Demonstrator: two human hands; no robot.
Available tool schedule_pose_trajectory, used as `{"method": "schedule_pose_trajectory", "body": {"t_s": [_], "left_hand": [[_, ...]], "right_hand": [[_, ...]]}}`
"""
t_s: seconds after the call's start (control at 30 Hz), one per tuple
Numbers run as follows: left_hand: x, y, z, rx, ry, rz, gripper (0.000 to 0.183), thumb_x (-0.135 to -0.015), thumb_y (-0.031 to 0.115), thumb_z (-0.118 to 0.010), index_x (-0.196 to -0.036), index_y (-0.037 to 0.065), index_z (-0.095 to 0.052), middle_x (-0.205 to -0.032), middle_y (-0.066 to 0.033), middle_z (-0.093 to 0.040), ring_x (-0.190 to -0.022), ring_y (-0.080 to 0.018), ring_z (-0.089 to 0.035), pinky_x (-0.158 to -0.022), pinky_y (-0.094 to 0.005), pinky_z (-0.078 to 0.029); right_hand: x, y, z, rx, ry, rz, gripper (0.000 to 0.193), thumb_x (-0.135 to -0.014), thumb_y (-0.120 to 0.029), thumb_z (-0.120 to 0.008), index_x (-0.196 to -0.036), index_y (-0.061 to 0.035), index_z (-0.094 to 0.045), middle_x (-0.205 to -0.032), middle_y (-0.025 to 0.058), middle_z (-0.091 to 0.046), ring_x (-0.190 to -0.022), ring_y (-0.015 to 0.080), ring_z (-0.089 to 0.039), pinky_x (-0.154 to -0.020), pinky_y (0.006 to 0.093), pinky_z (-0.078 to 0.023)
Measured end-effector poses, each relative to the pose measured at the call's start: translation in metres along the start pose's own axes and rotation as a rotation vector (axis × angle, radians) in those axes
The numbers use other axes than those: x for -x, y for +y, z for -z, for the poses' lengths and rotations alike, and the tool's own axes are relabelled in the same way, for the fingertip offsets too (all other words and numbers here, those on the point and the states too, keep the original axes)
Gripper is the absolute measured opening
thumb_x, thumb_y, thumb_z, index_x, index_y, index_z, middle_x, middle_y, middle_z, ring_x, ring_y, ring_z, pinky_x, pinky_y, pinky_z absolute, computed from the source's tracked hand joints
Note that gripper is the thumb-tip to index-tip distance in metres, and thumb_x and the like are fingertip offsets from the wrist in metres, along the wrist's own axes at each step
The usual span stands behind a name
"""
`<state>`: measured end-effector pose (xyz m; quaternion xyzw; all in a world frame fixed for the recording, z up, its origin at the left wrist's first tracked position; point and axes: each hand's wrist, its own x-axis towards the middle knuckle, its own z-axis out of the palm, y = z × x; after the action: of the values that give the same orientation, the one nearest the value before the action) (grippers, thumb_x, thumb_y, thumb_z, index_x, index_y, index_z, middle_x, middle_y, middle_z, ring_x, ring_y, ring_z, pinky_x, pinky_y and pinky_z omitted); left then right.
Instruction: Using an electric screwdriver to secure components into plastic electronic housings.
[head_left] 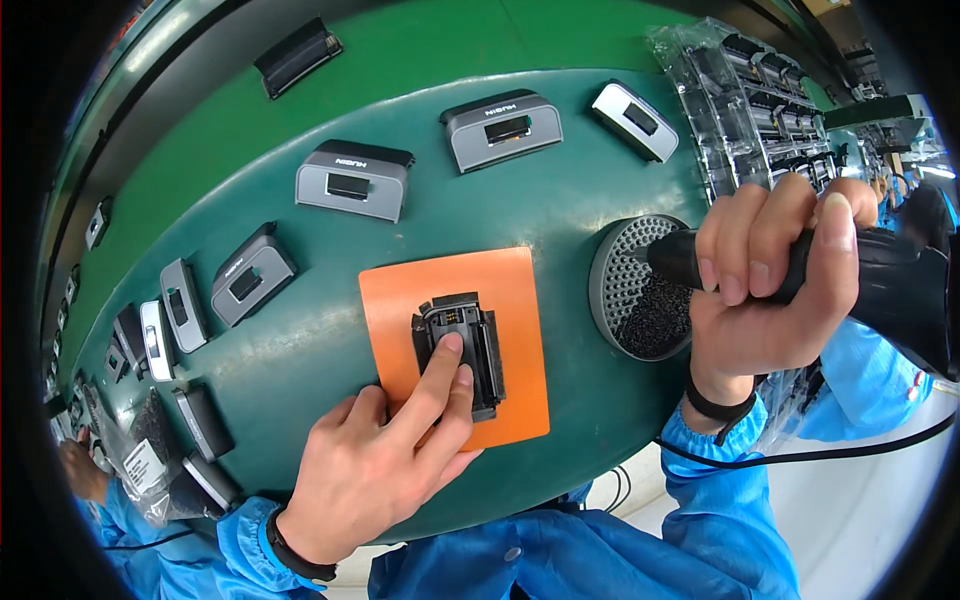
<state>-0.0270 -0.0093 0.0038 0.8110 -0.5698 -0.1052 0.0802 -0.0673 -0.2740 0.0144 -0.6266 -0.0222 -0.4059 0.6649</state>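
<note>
My left hand [385,455] presses its fingertips on a black plastic housing [490,365], keeping it on an orange mat [520,290]. Small gold contacts show near the housing's far end. Raised on the right, my right hand [770,285] is wrapped round a black electric screwdriver [885,265]. Its nose points left, over a round grey screw dish [598,290] with a dimpled half and a heap of small black screws [655,315]. The screwdriver's bit cannot be made out.
Several grey device covers [352,205] stand in an arc on the green table [400,110]. Clear plastic trays [720,120] of black parts are at the far right. A bag of black parts [150,450] lies at the left, near another person's hand [85,470]. A black cable [800,462] crosses at right.
</note>
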Motion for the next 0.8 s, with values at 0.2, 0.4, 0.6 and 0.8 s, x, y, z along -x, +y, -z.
{"method": "schedule_pose_trajectory", "body": {"t_s": [0.2,0.4,0.6,0.8], "left_hand": [[-0.001,0.000,-0.001,0.018,-0.002,-0.012,0.058,-0.075,0.038,-0.078,-0.119,0.001,-0.064,-0.141,-0.0145,-0.053,-0.065,-0.0200,-0.059,-0.061,-0.0311,-0.056],[-0.003,-0.002,-0.004,0.030,0.007,-0.017,0.058,-0.075,0.037,-0.078,-0.118,0.000,-0.065,-0.140,-0.0155,-0.055,-0.065,-0.0202,-0.059,-0.060,-0.0314,-0.056],[-0.001,-0.004,-0.003,0.034,0.008,-0.016,0.057,-0.075,0.036,-0.078,-0.117,0.000,-0.065,-0.139,-0.0155,-0.055,-0.064,-0.0191,-0.060,-0.059,-0.0297,-0.055],[-0.001,-0.003,-0.004,0.042,0.015,-0.009,0.055,-0.074,0.034,-0.079,-0.116,0.001,-0.066,-0.140,-0.0136,-0.055,-0.063,-0.0162,-0.059,-0.059,-0.0281,-0.055]], "right_hand": [[-0.010,0.004,0.008,0.063,0.014,0.030,0.015,-0.103,-0.023,-0.040,-0.100,-0.0117,-0.049,-0.059,-0.0019,-0.034,-0.043,0.0087,-0.032,-0.041,0.0266,-0.031],[-0.014,0.008,0.016,0.065,-0.028,-0.005,0.013,-0.103,-0.022,-0.043,-0.101,-0.0135,-0.052,-0.059,-0.0026,-0.035,-0.044,0.0079,-0.032,-0.043,0.0262,-0.031],[-0.013,0.012,0.012,0.031,0.013,-0.052,0.013,-0.103,-0.023,-0.044,-0.098,-0.0136,-0.052,-0.060,-0.0026,-0.036,-0.044,0.0071,-0.031,-0.044,0.0257,-0.030],[-0.012,0.011,0.012,0.019,-0.030,-0.047,0.016,-0.103,-0.022,-0.044,-0.094,-0.0120,-0.053,-0.060,-0.0024,-0.036,-0.045,0.0068,-0.033,-0.044,0.0256,-0.031]]}}
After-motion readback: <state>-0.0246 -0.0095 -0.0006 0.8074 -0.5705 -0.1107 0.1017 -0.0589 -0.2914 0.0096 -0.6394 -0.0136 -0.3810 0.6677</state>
